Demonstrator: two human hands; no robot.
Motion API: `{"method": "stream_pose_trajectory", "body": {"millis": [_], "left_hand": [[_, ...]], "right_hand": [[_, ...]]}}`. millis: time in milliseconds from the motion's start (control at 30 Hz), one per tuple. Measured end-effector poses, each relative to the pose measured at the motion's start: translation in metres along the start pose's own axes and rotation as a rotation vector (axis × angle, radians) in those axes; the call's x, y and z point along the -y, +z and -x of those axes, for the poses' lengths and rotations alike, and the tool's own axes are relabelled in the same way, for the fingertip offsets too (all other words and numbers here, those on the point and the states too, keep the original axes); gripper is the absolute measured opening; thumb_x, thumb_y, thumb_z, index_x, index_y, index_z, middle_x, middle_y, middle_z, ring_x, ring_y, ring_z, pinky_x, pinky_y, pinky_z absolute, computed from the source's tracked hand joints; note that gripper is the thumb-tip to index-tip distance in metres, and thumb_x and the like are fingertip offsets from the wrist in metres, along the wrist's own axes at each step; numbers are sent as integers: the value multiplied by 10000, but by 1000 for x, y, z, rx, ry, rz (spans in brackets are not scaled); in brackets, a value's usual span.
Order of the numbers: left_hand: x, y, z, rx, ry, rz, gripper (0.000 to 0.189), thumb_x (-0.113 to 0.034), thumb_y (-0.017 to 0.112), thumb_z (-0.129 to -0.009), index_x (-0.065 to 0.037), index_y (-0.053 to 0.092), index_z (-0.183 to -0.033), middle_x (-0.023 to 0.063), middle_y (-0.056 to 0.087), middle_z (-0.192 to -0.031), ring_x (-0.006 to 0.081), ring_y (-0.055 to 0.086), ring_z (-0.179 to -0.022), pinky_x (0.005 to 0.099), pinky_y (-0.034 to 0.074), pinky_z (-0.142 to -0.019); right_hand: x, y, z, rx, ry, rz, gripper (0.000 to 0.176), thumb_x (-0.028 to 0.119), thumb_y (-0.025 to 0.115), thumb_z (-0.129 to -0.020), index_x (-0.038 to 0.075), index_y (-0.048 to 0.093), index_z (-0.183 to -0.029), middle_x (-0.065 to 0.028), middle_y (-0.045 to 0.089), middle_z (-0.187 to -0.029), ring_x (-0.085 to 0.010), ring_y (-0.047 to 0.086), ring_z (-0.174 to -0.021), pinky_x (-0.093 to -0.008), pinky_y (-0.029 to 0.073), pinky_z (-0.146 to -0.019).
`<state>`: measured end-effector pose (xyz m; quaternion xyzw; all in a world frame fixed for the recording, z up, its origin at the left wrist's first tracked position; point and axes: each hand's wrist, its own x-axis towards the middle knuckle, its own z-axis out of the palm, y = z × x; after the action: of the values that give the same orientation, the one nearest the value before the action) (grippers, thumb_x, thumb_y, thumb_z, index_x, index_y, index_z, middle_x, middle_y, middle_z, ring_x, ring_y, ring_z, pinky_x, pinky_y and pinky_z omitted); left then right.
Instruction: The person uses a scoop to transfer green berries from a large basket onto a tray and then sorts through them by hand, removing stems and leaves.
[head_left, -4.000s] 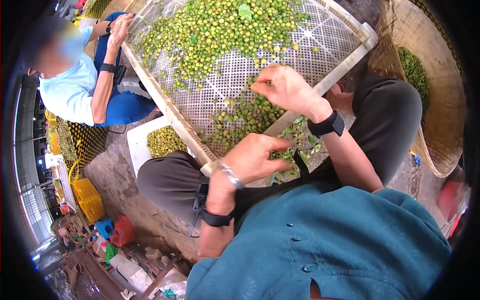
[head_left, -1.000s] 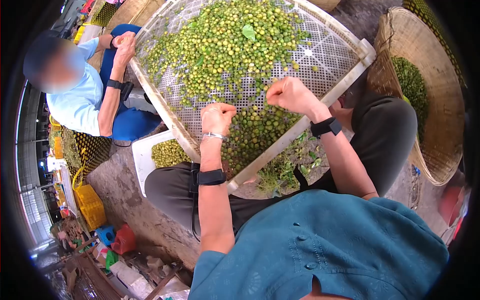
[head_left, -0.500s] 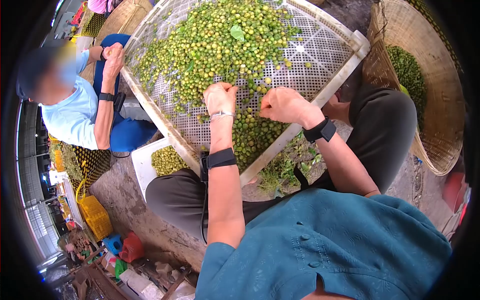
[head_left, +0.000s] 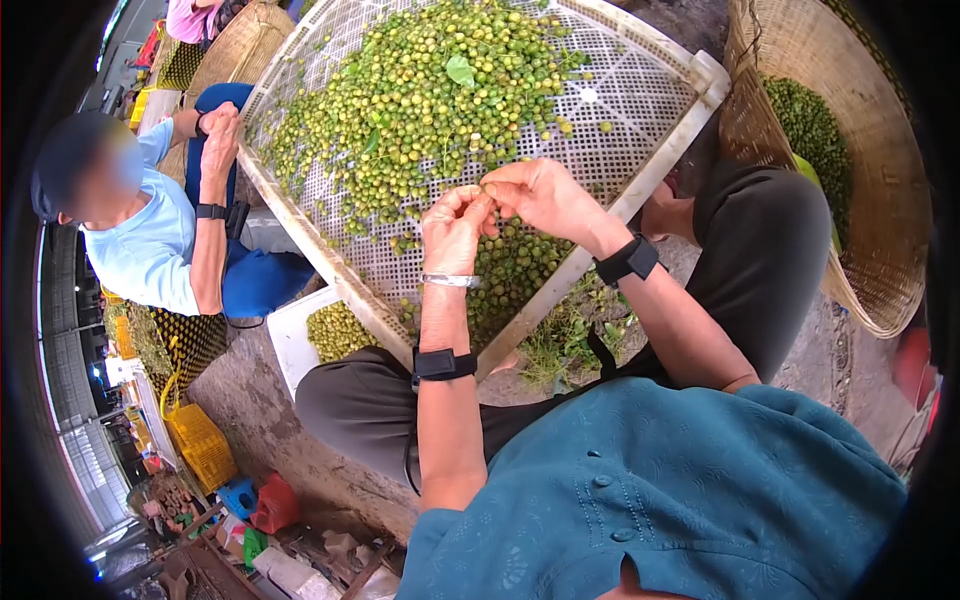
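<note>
A white perforated plastic tray [head_left: 668, 155] lies before me, heaped with small round green and yellowish fruits [head_left: 430, 95]. Over its near part, my left hand [head_left: 456, 230] and my right hand [head_left: 545, 202] meet, fingertips touching. Each hand is closed in a pinch. Whatever lies between the fingers is too small or hidden to name. Under my wrists a second, darker pile of fruits [head_left: 515, 265] fills the tray's near corner. A green leaf [head_left: 460, 71] rests on the far heap.
Across the tray's left side sits another person [head_left: 165, 220], hands together. A large woven basket [head_left: 880, 190] with green fruits stands at the right. Plucked stems and leaves [head_left: 565, 345] lie on the ground below the tray. A yellow crate [head_left: 200, 445] is at lower left.
My hands were apart over the fruits; they have come together, with fingertips now meeting. My right hand moved left and slightly up, and my left wrist turned toward it.
</note>
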<state>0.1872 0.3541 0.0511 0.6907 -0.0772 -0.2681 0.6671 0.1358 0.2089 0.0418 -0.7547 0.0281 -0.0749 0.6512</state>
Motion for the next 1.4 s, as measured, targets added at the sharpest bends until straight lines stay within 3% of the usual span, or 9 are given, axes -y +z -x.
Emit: {"method": "stream_pose_trajectory", "body": {"millis": [167, 267, 333, 400, 467, 667, 1033, 1233, 1400], "left_hand": [[-5, 12, 1, 56, -84, 410, 99, -98, 562, -828, -6, 588, -853, 35, 577, -696, 92, 514, -543, 229, 441, -471], [-18, 18, 9, -53, -15, -455, 104, -87, 558, -775, -9, 626, -762, 31, 577, -593, 91, 504, -481, 221, 423, -437], [-47, 20, 27, 514, -295, -491, 116, -116, 604, -766, -12, 651, -782, 49, 618, -635, 83, 551, -551, 212, 442, -482], [-58, 27, 42, 930, -129, -623, 154, -140, 638, -753, -13, 661, -836, 53, 644, -684, 78, 578, -613, 217, 462, -537], [-61, 28, 42, 916, -260, -594, 186, -163, 658, -746, -14, 659, -857, 42, 652, -695, 75, 581, -625, 232, 476, -585], [-22, -8, -46, -490, 369, -1245, 168, -191, 640, -749, -52, 674, -837, 88, 631, -755, 192, 594, -684, 306, 467, -630], [-1, -11, -24, -207, 327, -919, 100, -118, 632, -733, -50, 657, -802, 75, 642, -732, 128, 594, -630, 259, 471, -618], [9, 8, 1, -109, 216, -427, 84, -1, 570, -778, -32, 616, -842, 7, 619, -718, 54, 552, -634, 202, 451, -587], [-7, 10, 4, -53, 170, -262, 58, -26, 572, -807, -38, 604, -854, -4, 600, -710, 31, 499, -568, 168, 400, -476]], "right_hand": [[22, -15, 2, 85, 151, -322, 152, 153, 588, -800, 13, 626, -754, -2, 589, -655, -48, 505, -572, -199, 408, -509], [21, -18, 1, 77, 219, 5, 132, 136, 618, -718, 11, 619, -760, -14, 581, -624, -55, 500, -567, -204, 409, -511], [27, -30, 3, 99, 186, 193, 177, 101, 602, -646, 6, 618, -795, -71, 606, -653, -138, 559, -581, -262, 451, -549], [24, -40, 6, 143, 69, 619, 212, 100, 564, -652, 46, 654, -836, -160, 635, -783, -281, 619, -752, -353, 492, -688], [34, -43, 9, 100, 135, 671, 201, 104, 545, -650, 49, 649, -813, -181, 624, -849, -324, 595, -841, -387, 475, -751], [19, -41, 8, -51, 145, 703, 154, 130, 573, -675, 14, 623, -762, -172, 601, -718, -323, 591, -694, -390, 473, -648], [16, -28, 2, -82, 93, 517, 215, 204, 551, -741, 2, 623, -762, -205, 611, -703, -350, 608, -718, -410, 492, -675], [14, -24, -3, 106, -23, 159, 166, 64, 563, -802, -16, 607, -941, -23, 599, -672, -89, 570, -620, -237, 468, -572], [25, -26, 1, 40, 39, 129, 116, 77, 562, -768, -1, 616, -834, -93, 607, -670, -155, 589, -613, -280, 468, -566]]}}
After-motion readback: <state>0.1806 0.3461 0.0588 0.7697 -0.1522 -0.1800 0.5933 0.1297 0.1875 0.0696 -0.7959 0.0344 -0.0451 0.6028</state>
